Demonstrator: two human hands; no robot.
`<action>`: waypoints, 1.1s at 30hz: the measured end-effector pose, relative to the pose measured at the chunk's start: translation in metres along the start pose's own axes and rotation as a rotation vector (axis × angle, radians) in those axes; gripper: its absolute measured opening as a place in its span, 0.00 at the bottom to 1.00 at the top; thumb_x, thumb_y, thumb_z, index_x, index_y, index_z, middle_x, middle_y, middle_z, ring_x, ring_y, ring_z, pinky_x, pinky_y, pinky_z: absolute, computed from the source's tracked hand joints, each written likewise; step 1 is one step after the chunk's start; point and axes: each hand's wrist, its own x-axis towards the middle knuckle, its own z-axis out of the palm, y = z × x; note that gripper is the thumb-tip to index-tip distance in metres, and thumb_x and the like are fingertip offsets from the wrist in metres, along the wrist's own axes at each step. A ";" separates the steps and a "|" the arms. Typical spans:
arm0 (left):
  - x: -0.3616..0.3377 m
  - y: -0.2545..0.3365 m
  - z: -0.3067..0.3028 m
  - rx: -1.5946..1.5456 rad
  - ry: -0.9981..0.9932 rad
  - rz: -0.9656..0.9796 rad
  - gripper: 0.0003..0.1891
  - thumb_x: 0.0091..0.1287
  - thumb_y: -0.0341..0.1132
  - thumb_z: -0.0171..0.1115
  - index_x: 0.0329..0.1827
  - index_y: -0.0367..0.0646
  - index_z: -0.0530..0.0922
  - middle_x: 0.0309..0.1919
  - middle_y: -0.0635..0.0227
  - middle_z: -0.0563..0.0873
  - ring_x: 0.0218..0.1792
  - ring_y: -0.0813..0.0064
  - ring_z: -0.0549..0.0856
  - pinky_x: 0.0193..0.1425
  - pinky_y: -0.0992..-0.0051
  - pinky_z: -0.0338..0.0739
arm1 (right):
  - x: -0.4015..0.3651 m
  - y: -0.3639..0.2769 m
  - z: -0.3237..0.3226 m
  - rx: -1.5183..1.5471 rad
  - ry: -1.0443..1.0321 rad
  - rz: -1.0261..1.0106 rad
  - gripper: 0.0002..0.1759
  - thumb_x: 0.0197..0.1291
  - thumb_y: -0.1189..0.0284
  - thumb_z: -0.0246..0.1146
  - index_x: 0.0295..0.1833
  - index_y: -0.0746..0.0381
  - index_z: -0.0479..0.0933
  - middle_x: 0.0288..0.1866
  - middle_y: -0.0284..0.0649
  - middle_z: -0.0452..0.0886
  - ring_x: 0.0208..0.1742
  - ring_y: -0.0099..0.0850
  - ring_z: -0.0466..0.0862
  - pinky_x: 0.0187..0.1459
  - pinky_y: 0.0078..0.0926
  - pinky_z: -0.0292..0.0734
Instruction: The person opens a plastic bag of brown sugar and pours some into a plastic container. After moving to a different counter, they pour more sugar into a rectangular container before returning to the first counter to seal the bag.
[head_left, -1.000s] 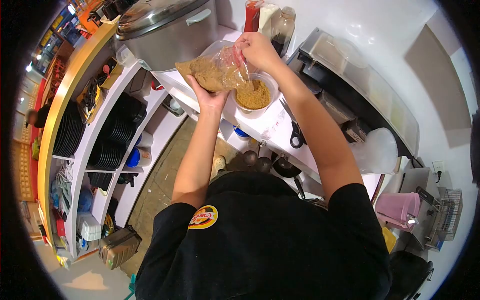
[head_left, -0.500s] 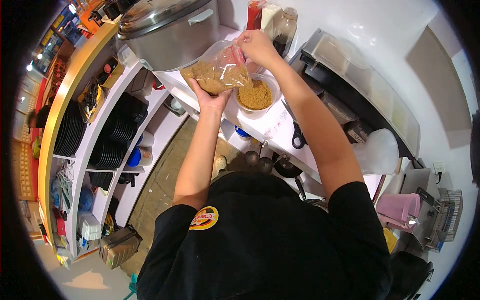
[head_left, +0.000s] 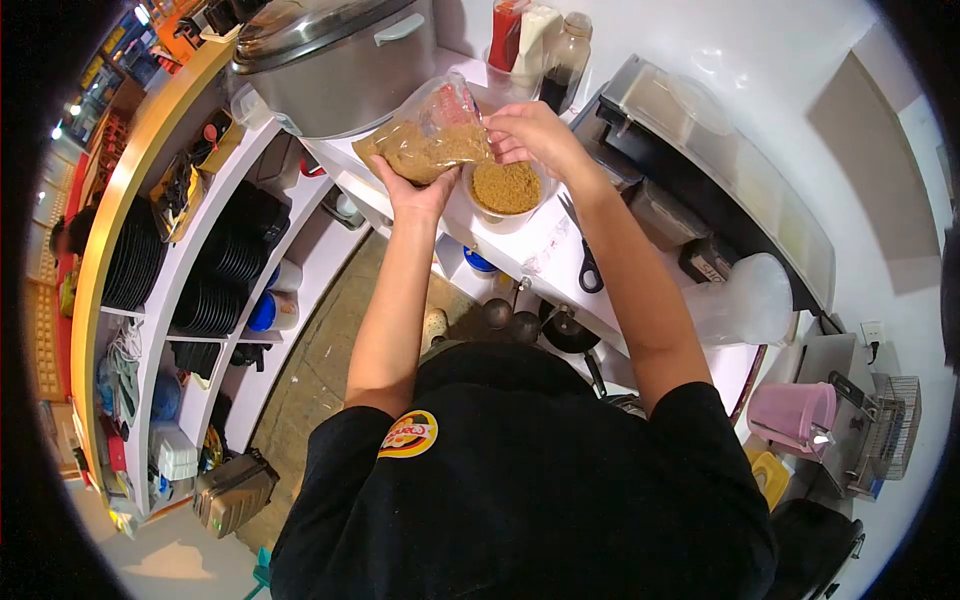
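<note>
My left hand (head_left: 415, 195) is wrapped under a clear plastic bag (head_left: 425, 150) partly filled with brown, sugar-like granules. The bag lies tilted, its upper part crumpled and marked with red print. At the bag's right edge is my right hand (head_left: 535, 138), with fingers loosely bent and apart. Its fingertips are at or close to the plastic; actual contact is hard to make out. Below that hand, a round clear tub (head_left: 492, 215) on the white counter (head_left: 560, 265) holds a mound of the same brown granules (head_left: 507, 187). Black-handled scissors (head_left: 588, 270) lie right of the tub.
A large steel cooker (head_left: 340, 85) stands behind the bag. Red and white squeeze bottles (head_left: 507, 40) and a dark-filled jar (head_left: 567, 60) are at the back. A lidded container rack (head_left: 720, 130) lines the right. Pans (head_left: 570, 330) hang below the counter edge.
My right hand has let go of the bag's top and moved down to its right edge, over the tub. The bag's top has sagged, and the bag has shifted slightly left.
</note>
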 end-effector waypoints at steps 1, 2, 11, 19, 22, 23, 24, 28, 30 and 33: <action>-0.001 -0.001 0.000 -0.003 0.007 0.000 0.42 0.59 0.70 0.50 0.71 0.52 0.60 0.70 0.61 0.63 0.70 0.52 0.60 0.74 0.47 0.51 | 0.000 0.001 -0.001 -0.001 -0.001 -0.005 0.13 0.59 0.67 0.63 0.39 0.68 0.77 0.31 0.38 0.79 0.29 0.25 0.81 0.34 0.22 0.81; -0.001 -0.002 0.001 -0.007 0.012 0.001 0.42 0.59 0.70 0.49 0.70 0.52 0.60 0.69 0.62 0.63 0.70 0.52 0.60 0.74 0.47 0.51 | 0.002 0.001 -0.002 -0.003 -0.002 -0.012 0.13 0.59 0.67 0.63 0.39 0.68 0.77 0.31 0.38 0.79 0.29 0.25 0.81 0.34 0.22 0.81; -0.011 -0.014 0.004 0.074 -0.013 0.038 0.40 0.61 0.70 0.47 0.69 0.52 0.62 0.69 0.63 0.64 0.70 0.53 0.60 0.74 0.45 0.50 | 0.002 0.014 -0.016 -0.214 0.079 -0.037 0.10 0.56 0.73 0.63 0.37 0.70 0.79 0.30 0.39 0.82 0.27 0.24 0.82 0.31 0.17 0.79; -0.009 -0.016 0.009 0.081 -0.013 0.038 0.41 0.62 0.70 0.44 0.71 0.52 0.59 0.71 0.61 0.61 0.71 0.52 0.57 0.73 0.43 0.46 | -0.002 0.002 -0.009 -0.328 0.176 -0.095 0.08 0.51 0.72 0.63 0.30 0.67 0.81 0.25 0.37 0.83 0.25 0.21 0.81 0.27 0.16 0.75; -0.005 -0.014 0.005 0.089 -0.033 0.027 0.42 0.63 0.71 0.41 0.72 0.52 0.57 0.72 0.58 0.57 0.72 0.49 0.54 0.73 0.40 0.45 | -0.003 -0.001 -0.012 -0.373 0.147 -0.047 0.10 0.53 0.70 0.62 0.34 0.67 0.80 0.29 0.37 0.83 0.30 0.21 0.81 0.32 0.15 0.75; -0.004 -0.013 0.004 0.075 -0.029 0.018 0.42 0.63 0.71 0.41 0.72 0.52 0.57 0.72 0.58 0.57 0.72 0.49 0.54 0.73 0.40 0.45 | -0.004 -0.001 -0.013 -0.371 0.148 -0.042 0.10 0.53 0.70 0.62 0.34 0.67 0.80 0.29 0.37 0.83 0.30 0.21 0.81 0.32 0.15 0.75; -0.003 -0.013 0.003 0.061 -0.023 0.008 0.42 0.63 0.71 0.41 0.72 0.52 0.56 0.72 0.58 0.57 0.72 0.49 0.54 0.73 0.40 0.45 | -0.004 -0.001 -0.013 -0.369 0.150 -0.037 0.09 0.53 0.70 0.63 0.34 0.67 0.80 0.29 0.37 0.83 0.29 0.21 0.81 0.32 0.15 0.75; -0.005 -0.014 0.005 0.048 -0.029 -0.010 0.43 0.62 0.72 0.40 0.73 0.50 0.55 0.72 0.56 0.57 0.72 0.48 0.53 0.73 0.42 0.45 | -0.004 0.000 -0.011 -0.279 0.173 -0.021 0.09 0.53 0.71 0.63 0.33 0.66 0.80 0.28 0.37 0.83 0.29 0.22 0.81 0.33 0.16 0.77; -0.008 -0.016 0.008 0.044 -0.020 -0.017 0.44 0.62 0.72 0.39 0.73 0.49 0.55 0.72 0.55 0.56 0.72 0.48 0.53 0.73 0.42 0.46 | -0.005 -0.002 -0.010 -0.214 0.169 -0.009 0.08 0.53 0.71 0.63 0.33 0.66 0.80 0.28 0.37 0.82 0.29 0.22 0.82 0.33 0.16 0.78; -0.007 -0.017 0.008 0.005 -0.056 -0.039 0.44 0.62 0.72 0.38 0.73 0.49 0.55 0.72 0.54 0.56 0.72 0.47 0.53 0.73 0.44 0.47 | -0.005 -0.006 -0.009 -0.136 0.177 0.010 0.09 0.54 0.70 0.64 0.33 0.66 0.79 0.28 0.37 0.82 0.30 0.24 0.82 0.34 0.18 0.79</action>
